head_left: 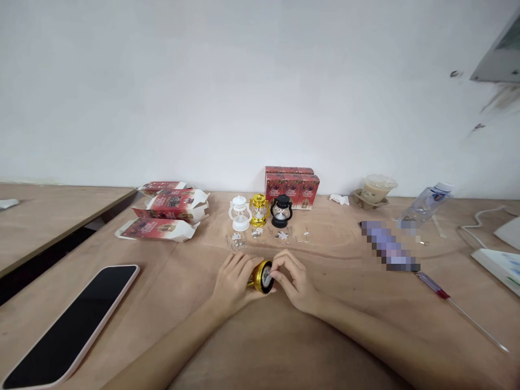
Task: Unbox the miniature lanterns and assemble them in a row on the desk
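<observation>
A phone (69, 322) lies face up on the wooden table (260, 346) at the near left, and a red-handled screwdriver (455, 304) lies at the right. In the middle, the left hand (233, 281) curls around a small gold lantern (262, 276) tipped on its side, while the right hand (294, 279) pinches at its base end with closed fingertips. Farther back stand white (239, 213), gold (259, 209) and black lanterns (281, 210), small metal parts (264, 235) before them, red boxes (291, 187) behind.

Left hand (233, 281), right hand (294, 281) together
</observation>
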`<state>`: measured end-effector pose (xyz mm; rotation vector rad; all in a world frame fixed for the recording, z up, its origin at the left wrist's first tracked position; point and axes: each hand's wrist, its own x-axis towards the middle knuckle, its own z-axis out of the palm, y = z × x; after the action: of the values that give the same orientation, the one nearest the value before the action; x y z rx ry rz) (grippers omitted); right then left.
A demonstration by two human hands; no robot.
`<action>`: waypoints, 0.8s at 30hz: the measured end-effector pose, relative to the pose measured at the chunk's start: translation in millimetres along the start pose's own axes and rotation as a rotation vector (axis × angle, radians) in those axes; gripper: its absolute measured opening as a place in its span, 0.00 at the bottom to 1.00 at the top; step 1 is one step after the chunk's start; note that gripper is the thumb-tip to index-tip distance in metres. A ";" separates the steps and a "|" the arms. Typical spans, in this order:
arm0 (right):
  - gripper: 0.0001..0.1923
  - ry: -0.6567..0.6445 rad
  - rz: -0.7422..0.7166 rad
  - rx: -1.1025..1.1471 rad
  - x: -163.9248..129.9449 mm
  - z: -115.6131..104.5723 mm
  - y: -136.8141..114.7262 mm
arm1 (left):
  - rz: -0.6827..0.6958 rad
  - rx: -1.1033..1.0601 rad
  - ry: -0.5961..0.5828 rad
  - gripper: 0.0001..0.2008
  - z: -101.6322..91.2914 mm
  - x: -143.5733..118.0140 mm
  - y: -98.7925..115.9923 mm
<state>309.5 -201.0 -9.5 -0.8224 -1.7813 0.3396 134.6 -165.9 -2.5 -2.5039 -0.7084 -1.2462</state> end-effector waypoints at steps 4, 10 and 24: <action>0.10 0.119 0.178 -0.058 5.2 -10.2 24.7 | -0.080 -0.017 0.047 0.19 3.1 -2.8 -4.1; 0.15 0.361 0.598 -0.141 25.1 -47.4 86.0 | -0.109 -0.053 0.060 0.20 4.9 -4.3 -6.5; 0.11 0.466 0.499 -0.251 19.6 -48.6 82.4 | -0.085 -0.057 0.013 0.19 2.2 -2.2 -3.7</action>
<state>380.7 -136.4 -26.4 -1.4046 -1.1828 0.2205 133.0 -162.5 -5.6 -2.5323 -0.7945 -1.3285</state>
